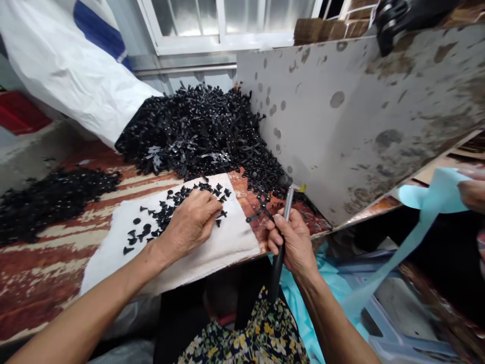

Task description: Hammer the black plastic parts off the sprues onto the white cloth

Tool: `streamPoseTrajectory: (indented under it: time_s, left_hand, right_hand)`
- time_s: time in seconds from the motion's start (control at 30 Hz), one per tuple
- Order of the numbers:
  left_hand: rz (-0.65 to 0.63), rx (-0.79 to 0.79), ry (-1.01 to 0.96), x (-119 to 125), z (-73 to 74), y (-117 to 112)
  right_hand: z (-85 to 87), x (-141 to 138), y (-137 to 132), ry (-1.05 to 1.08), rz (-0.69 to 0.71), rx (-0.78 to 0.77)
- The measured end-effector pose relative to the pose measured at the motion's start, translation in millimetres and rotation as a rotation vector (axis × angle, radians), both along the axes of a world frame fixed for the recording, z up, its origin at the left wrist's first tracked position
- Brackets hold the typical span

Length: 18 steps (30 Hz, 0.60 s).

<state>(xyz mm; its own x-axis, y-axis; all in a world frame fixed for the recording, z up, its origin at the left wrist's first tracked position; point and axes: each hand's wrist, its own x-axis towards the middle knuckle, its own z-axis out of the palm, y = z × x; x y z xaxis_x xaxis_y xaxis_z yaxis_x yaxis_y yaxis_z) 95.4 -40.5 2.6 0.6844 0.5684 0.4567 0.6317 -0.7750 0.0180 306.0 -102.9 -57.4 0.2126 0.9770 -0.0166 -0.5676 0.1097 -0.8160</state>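
Note:
My left hand (193,217) is closed in a pinch above a scatter of small black plastic parts (146,230), some with a round flat head and a stem. What its fingertips hold, if anything, is hidden. These parts lie on a folded white cloth (231,242) at the table's front edge. My right hand (293,235) grips a hammer (288,202) with a silver shaft and black handle, its head pointing away from me. A flat black strip-like piece (261,205) sticks out to the left by that hand's fingers; whether they hold it I cannot tell.
Behind the cloth rises a large heap of black plastic pieces (197,121), spilling from a white sack (76,65). Another pile (56,199) lies at left. A stained grey board (333,116) stands on the right. Another person's hand (473,189) is beside turquoise material (435,192).

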Motion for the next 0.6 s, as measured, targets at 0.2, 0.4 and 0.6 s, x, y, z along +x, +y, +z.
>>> streamPoseTrajectory:
  time_s: [0.2, 0.4, 0.6]
  left_hand:
    - [0.094, 0.008, 0.34, 17.1, 1.1, 1.5]
    - [0.015, -0.053, 0.418, 22.7, 3.1, 20.3]
    - [0.036, -0.044, 0.308, 25.5, 18.3, 10.4]
  right_hand:
    - [3.6, 0.3, -1.2, -0.003, 0.009, -0.013]
    - [3.9, 0.3, -1.5, -0.022, 0.012, 0.0]
    - [4.6, 2.9, -1.6, -0.052, 0.0, -0.016]
